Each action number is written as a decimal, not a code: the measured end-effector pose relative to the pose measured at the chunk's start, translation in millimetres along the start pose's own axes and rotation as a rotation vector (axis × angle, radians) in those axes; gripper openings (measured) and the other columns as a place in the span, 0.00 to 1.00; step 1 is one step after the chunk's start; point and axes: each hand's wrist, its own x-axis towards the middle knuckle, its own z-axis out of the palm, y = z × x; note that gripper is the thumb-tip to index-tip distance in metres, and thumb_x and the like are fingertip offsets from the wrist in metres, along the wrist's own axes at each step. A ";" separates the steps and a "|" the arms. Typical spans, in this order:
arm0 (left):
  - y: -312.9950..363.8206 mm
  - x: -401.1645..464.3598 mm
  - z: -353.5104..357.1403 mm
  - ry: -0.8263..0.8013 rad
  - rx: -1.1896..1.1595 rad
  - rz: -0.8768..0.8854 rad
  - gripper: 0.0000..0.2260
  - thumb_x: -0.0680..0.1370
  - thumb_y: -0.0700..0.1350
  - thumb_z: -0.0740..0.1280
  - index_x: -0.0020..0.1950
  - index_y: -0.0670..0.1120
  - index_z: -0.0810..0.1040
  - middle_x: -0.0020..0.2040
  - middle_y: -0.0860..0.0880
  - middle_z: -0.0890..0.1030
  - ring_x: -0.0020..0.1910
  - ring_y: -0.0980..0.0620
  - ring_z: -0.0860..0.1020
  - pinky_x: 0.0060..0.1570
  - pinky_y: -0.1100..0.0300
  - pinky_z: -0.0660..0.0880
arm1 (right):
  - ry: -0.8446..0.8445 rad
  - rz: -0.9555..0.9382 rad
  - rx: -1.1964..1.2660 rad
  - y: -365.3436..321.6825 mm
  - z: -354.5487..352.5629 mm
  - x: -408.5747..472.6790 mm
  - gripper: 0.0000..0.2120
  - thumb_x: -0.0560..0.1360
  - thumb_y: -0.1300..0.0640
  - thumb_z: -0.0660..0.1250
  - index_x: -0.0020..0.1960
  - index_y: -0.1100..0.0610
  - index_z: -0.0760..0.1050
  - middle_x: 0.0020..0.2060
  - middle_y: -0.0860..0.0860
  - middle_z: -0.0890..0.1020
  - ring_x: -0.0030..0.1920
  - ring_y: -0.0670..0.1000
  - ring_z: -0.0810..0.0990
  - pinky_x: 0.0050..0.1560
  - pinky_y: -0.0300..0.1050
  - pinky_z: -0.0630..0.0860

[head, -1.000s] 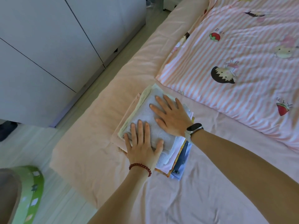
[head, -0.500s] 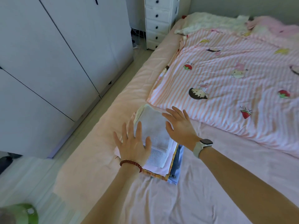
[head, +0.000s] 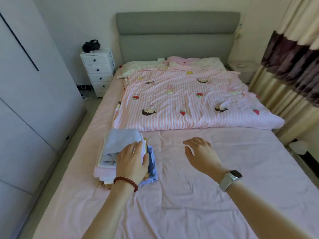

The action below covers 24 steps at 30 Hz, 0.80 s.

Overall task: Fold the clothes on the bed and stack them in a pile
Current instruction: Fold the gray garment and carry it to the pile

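Left of centre in the frame: left hand (head: 133, 162), red bead bracelet (head: 125, 180) at the wrist, laid on the near right edge of the pile of folded clothes (head: 120, 152), fingers lightly curved over the cloth, pressing rather than clearly gripping; right of it, right hand (head: 201, 153), grey smartwatch (head: 230, 179) on the wrist, poised over the bare pink sheet (head: 189, 195), fingers loose and spread, holding nothing. Pile near the left edge of the bed, pale blue piece on top, pink, white and darker blue layers jutting unevenly below. Probably the squaring-up step, nearly the last; best done by patting the protruding edges inward from both sides and pressing flat so the top piece does not slide off. Beyond, centre frame, a striped cartoon-print quilt (head: 189, 102) just behind the pile; little else in the way. Farther: grey headboard (head: 176, 31), white drawer unit (head: 98, 69) upper left, wardrobe (head: 25, 100) far left, curtains (head: 293, 57) at right.
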 end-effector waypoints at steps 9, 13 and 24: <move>145.4 -65.2 54.5 -0.154 -0.161 0.254 0.16 0.76 0.44 0.65 0.63 0.40 0.76 0.60 0.42 0.78 0.59 0.42 0.76 0.58 0.53 0.69 | 0.093 0.439 -0.012 114.4 -74.1 -188.7 0.16 0.80 0.54 0.55 0.66 0.51 0.72 0.63 0.45 0.76 0.65 0.48 0.70 0.62 0.42 0.65; 234.8 -90.0 97.4 -0.254 -0.206 0.414 0.15 0.71 0.39 0.71 0.56 0.38 0.80 0.53 0.39 0.81 0.52 0.40 0.79 0.54 0.49 0.73 | 0.120 0.675 -0.056 188.4 -91.3 -268.0 0.16 0.80 0.53 0.54 0.65 0.49 0.72 0.63 0.44 0.76 0.65 0.48 0.71 0.61 0.42 0.63; 544.1 -140.2 270.5 -0.470 -0.177 0.593 0.17 0.78 0.49 0.61 0.67 0.48 0.72 0.65 0.48 0.74 0.65 0.48 0.70 0.62 0.56 0.64 | 0.101 1.009 -0.025 465.9 -147.3 -426.0 0.15 0.79 0.56 0.55 0.61 0.52 0.75 0.57 0.48 0.79 0.62 0.53 0.73 0.60 0.46 0.68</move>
